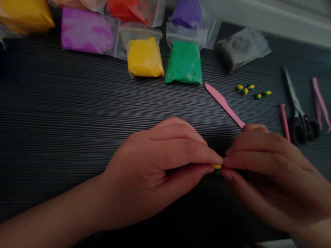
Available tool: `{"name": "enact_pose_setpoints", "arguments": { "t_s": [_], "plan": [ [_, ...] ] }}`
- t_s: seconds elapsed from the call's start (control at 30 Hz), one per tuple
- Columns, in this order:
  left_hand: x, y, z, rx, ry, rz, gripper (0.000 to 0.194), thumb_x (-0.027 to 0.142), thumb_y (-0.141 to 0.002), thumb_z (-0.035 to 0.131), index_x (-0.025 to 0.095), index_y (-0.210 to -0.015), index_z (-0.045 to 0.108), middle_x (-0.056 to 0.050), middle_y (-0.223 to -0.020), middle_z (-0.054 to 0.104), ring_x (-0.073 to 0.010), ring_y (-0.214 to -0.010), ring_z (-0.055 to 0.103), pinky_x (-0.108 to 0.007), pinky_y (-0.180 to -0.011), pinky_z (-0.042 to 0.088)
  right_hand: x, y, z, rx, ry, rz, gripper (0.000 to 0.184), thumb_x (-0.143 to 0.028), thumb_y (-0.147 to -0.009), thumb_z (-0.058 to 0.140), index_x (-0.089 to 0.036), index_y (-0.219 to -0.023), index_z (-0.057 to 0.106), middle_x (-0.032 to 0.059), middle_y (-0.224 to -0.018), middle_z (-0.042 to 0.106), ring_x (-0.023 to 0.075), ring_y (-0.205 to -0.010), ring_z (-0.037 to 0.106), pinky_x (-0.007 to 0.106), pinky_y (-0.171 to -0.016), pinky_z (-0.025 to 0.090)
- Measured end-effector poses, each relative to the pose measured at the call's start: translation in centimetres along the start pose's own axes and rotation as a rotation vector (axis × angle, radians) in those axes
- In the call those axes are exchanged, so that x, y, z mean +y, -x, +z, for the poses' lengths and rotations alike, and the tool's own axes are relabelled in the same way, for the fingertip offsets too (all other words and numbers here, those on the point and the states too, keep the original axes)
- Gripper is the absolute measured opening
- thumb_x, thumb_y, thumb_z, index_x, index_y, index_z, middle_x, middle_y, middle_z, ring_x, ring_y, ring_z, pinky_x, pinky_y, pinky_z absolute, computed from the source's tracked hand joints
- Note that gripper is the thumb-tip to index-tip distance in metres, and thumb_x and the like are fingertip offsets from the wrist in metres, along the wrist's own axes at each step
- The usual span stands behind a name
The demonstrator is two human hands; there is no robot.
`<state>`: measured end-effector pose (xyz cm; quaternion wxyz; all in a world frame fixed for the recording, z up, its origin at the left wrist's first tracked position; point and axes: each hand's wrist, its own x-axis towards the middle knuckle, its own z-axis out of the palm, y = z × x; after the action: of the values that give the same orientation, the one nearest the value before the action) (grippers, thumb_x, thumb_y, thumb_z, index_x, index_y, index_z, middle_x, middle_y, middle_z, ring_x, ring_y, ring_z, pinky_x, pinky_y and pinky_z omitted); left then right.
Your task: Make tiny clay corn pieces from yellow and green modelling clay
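A tiny yellow and green clay piece (217,168) sits between the fingertips of both hands, partly covered by them. My left hand (160,162) pinches it from the left with thumb and forefinger. From the other side, my right hand (269,172) closes its thumb and forefinger at the piece's right edge. Just beyond my right hand lies a pink plastic clay knife (224,104), its lower end reaching the knuckles. Several similar small yellow and green clay pieces (245,91) rest farther back on the dark table.
Bagged clay lines the back: purple-pink (86,31), yellow (145,57), green (184,62), violet (187,14), red (128,10) and a dark grey bag (240,48). At right lie scissors (297,105), a pink stick tool (284,121) and pink tweezers-like strips (320,101).
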<state>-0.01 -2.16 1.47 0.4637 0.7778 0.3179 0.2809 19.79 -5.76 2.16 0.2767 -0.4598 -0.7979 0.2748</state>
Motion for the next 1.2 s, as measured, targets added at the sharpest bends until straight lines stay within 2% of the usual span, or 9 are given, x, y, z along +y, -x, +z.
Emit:
{"name": "enact_pose_setpoints", "arguments": {
  "t_s": [0.27, 0.97, 1.2],
  "plan": [
    [-0.13, 0.42, 0.22, 0.032, 0.052, -0.123, 0.015, 0.016, -0.073, 0.06, 0.022, -0.087, 0.062, 0.003, -0.084, 0.065, -0.0113, -0.081, 0.059, -0.022, -0.074, 0.048, 0.15, 0.22, 0.12, 0.013, -0.014, 0.016, 0.02, -0.019, -0.071, 0.061, -0.024, -0.089, 0.056, 0.0018, -0.082, 0.059, 0.0163, -0.075, 0.057, 0.037, -0.07, 0.049],
    [0.34, 0.16, 0.38, 0.05, 0.08, -0.214, 0.011, 0.018, -0.073, 0.058, 0.023, -0.081, 0.063, 0.005, -0.081, 0.064, -0.0098, -0.075, 0.06, -0.017, -0.067, 0.049, 0.21, 0.17, 0.36, 0.044, 0.009, 0.028, 0.027, -0.017, -0.067, 0.064, -0.024, -0.09, 0.055, 0.0003, -0.084, 0.058, 0.0152, -0.076, 0.056, 0.035, -0.072, 0.049],
    [0.5, 0.31, 0.69, 0.077, 0.083, -0.263, 0.011, 0.019, -0.074, 0.057, 0.024, -0.082, 0.063, 0.005, -0.083, 0.064, -0.0094, -0.076, 0.06, -0.017, -0.067, 0.049, 0.19, -0.41, 0.38, 0.084, 0.006, -0.019, 0.02, -0.017, -0.067, 0.064, -0.022, -0.085, 0.056, 0.0011, -0.079, 0.059, 0.0157, -0.074, 0.057, 0.035, -0.069, 0.049]
  ]
}}
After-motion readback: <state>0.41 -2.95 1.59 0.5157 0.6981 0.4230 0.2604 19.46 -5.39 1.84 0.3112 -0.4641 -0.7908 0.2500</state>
